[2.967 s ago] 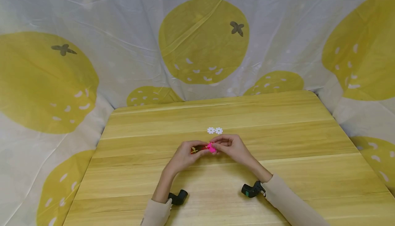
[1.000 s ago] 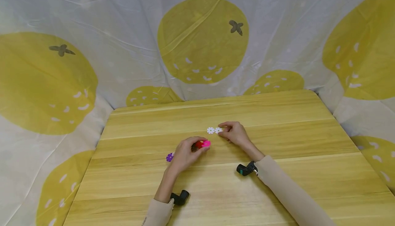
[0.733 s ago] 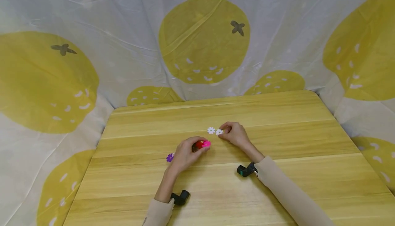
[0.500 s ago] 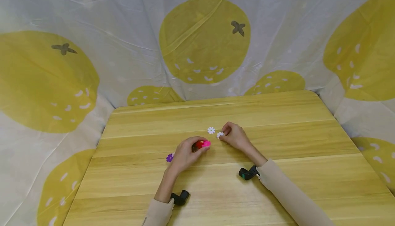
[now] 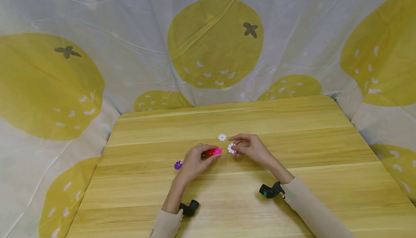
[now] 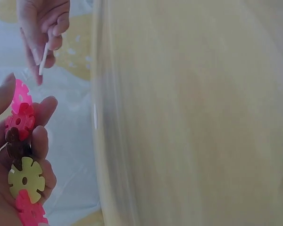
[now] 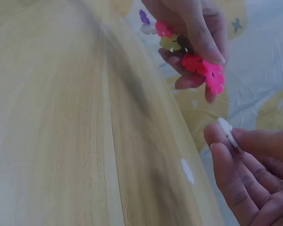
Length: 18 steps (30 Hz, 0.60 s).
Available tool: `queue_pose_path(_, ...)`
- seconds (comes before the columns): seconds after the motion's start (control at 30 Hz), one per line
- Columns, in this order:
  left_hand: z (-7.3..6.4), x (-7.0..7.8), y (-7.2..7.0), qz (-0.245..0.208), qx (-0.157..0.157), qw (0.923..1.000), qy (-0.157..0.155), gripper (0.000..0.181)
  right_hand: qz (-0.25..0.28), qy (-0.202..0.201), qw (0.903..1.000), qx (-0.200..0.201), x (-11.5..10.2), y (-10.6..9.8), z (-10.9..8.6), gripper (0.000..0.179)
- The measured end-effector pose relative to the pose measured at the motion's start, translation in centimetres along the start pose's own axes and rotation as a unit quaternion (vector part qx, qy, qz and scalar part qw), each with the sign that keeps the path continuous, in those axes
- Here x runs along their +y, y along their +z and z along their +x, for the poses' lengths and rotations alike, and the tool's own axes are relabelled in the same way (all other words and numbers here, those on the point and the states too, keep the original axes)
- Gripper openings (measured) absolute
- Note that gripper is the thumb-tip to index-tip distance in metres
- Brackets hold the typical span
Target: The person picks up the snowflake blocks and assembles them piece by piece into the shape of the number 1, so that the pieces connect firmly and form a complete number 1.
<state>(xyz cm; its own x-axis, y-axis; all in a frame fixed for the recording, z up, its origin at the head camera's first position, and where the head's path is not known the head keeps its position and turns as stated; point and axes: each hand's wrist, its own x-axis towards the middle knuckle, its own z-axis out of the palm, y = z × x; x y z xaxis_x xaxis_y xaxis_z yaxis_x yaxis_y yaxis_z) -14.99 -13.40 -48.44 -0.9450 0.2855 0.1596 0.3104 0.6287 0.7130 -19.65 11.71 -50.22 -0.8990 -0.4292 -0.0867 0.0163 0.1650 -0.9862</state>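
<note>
My left hand (image 5: 194,162) grips a chain of interlocking snowflake discs. In the left wrist view the chain shows a bright pink disc (image 6: 21,95), a red disc (image 6: 26,123), a brown disc (image 6: 18,147), a yellow disc (image 6: 33,181) and another pink disc (image 6: 29,207). A purple disc (image 5: 178,165) and a pale one (image 7: 149,29) end the chain past the wrist. My right hand (image 5: 254,149) pinches a white snowflake disc (image 5: 231,148) between thumb and finger. It is near the pink end, apart from it.
A second white snowflake disc (image 5: 222,137) lies flat on the wooden table (image 5: 214,209), just beyond the hands. Each wrist carries a black camera, the left camera (image 5: 190,208) and the right camera (image 5: 271,190). A patterned cloth (image 5: 130,68) hangs behind the table.
My right hand left the chain, picked up one of the two white discs from the table and brought it back towards me. My left hand shifted slightly left, still holding the chain.
</note>
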Motion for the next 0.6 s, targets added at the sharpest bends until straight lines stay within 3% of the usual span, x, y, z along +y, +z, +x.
queue_pose_path(0.3,-0.1,0.3,0.0,-0.007,-0.005,0.9998,0.019,0.029,0.035,-0.039,0.9986,0.009,-1.1,1.3,-1.2,0.023)
queue_pose_path(0.6,-0.1,0.3,0.0,-0.006,-0.019,0.9991,0.038,0.028,0.03,-0.065,0.9973,0.016,-1.1,2.2,-1.5,0.026)
